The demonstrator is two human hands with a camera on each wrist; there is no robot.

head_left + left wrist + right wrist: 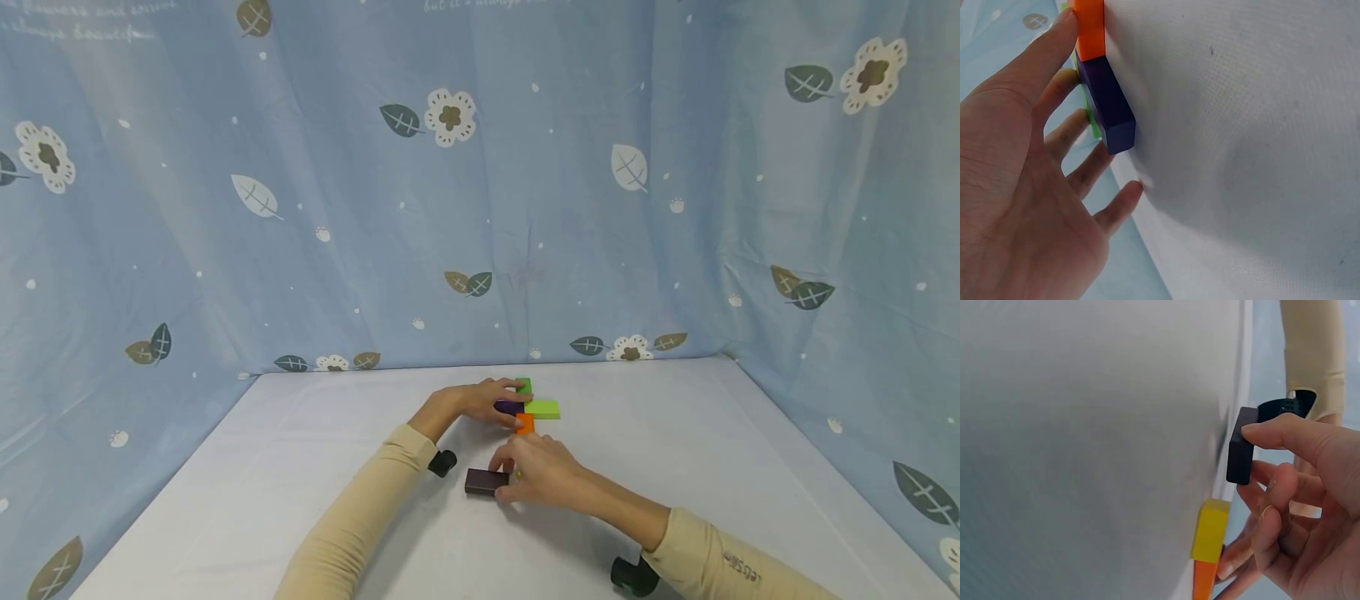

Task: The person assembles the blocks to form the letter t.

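My right hand (543, 471) pinches a dark brown block (486, 482) by its end, thumb on one side and fingertips on the other, as the right wrist view also shows. My left hand (483, 402) lies over a group of joined coloured blocks, its fingers spread. Its thumb touches the orange block (1090, 31), and the other fingers reach past the dark purple block (1109, 103). A lime green block (543, 409) and a green block (523, 386) belong to this group. A yellow block (1211, 531) adjoins the orange one, mostly hidden by my right hand in the head view.
White cloth (300, 467) covers the table. A blue patterned curtain (480, 208) encloses its back and sides. Dark wrist-worn devices show beside both forearms, one by the left sleeve (360, 508) and one by the right sleeve (720, 558).
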